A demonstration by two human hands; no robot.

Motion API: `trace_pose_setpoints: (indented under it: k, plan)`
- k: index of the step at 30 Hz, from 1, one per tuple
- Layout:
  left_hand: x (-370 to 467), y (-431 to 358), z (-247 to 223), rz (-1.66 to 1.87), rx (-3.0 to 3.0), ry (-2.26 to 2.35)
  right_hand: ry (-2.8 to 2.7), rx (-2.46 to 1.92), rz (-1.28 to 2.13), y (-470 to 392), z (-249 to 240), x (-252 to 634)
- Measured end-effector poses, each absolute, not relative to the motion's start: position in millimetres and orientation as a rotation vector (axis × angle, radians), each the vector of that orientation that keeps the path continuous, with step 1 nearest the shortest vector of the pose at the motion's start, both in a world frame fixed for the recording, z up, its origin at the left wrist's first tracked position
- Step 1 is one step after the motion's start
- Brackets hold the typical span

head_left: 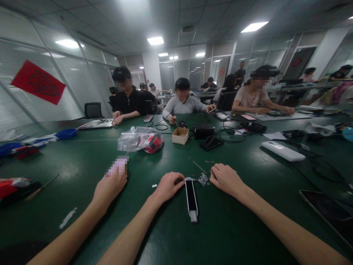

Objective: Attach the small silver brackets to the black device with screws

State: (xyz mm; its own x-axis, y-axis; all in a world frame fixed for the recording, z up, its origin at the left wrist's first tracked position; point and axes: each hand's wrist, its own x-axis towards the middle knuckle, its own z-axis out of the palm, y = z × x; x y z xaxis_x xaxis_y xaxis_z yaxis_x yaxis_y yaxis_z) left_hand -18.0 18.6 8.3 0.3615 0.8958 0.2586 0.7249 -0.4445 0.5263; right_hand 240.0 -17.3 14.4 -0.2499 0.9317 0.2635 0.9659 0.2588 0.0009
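Observation:
My left hand (168, 187) is closed in a pinch beside the upper end of a slim white-framed device (192, 198) with a black face and a plug-like lower end. What sits between its fingertips is too small to make out. My right hand (225, 178) rests on the green table with curled fingers; whatever they hold, if anything, is hidden. Just left of those fingertips lies a small grey metal plate (203, 179) with holes. A thin clear strip (199, 166) lies behind the plate, and a small white scrap (154, 186) is left of my left hand.
At left, another person's hand (111, 184) holds a blurred-out pinkish object (118, 165). Ahead are a plastic bag (132, 139) with red parts, a small box (180, 136) and a black stand (211, 142). A white power bank-like block (282, 151) and dark tablet (328, 213) lie right.

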Motion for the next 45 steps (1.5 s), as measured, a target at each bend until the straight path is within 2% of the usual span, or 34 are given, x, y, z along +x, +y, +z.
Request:
trace_pose_setpoints:
  k: [4, 11, 21, 31, 45]
  plan:
    - [-9.4, 19.0, 5.8, 0.572, 2.496, 1.114, -2.208, -1.588, -0.162, -22.5, 11.3, 228.5]
    - [-13.0, 26.7, -5.9, 0.597, 2.543, 1.103, -2.119, -1.204, -0.053, -25.5, -10.8, 198.6]
    - [-13.2, 25.7, -4.3, 0.578, 2.559, 1.106, -2.041, -1.323, 0.092, -21.4, -11.0, 202.7]
    - [-12.5, 25.4, -4.0, 0.577, 2.558, 1.096, -2.07, -1.493, -0.026, -17.4, -15.9, 210.1]
    - [-12.7, 27.0, -6.6, 0.572, 2.563, 1.104, -2.163, -1.255, 0.181, -20.1, -12.0, 208.8]
